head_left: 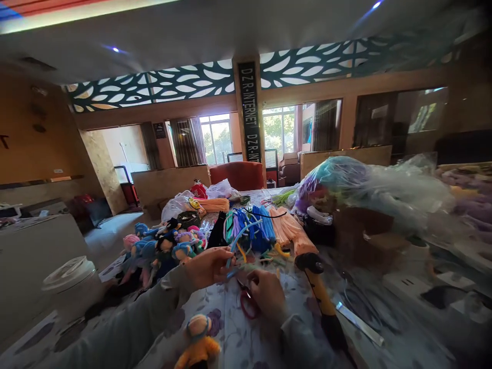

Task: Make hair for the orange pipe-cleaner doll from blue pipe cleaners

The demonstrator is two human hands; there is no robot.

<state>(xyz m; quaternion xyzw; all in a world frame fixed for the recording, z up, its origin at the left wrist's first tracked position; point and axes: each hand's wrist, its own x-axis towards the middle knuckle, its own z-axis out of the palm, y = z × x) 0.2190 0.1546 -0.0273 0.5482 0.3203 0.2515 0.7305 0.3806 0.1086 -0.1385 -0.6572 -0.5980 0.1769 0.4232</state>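
Observation:
My left hand [209,265] is closed, its thumb and fingertips pinching a light blue pipe cleaner [244,233] that curves up and to the right. A short blue end pokes out below the fingers. Close by on the right, my right hand [268,293] is curled around small red-handled scissors [249,303], their blades pointing up toward the left hand. Its fingertips are partly hidden. On the table in front of me lies a small doll [199,341] with an orange body and a blue band on its head. Beyond both hands are bundles of blue pipe cleaners [263,230].
Finished-looking dolls [165,246] cluster at the left, near a white lidded bucket [73,279]. Peach pipe cleaners [290,230] lie behind the hands. To the right are a yellow-and-black tool [321,292], larger scissors [361,302], a silver strip [359,324] and plastic-wrapped bundles [342,177].

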